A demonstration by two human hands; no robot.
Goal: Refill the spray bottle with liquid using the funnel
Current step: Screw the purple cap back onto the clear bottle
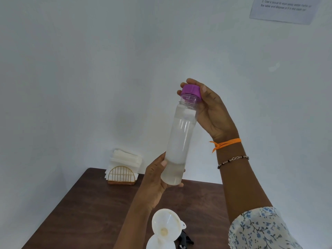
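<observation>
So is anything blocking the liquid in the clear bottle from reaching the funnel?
Yes: the purple cap sits on the clear bottle, with the right hand gripping it. The left hand holds the base. Open air separates bottle and funnel.
</observation>
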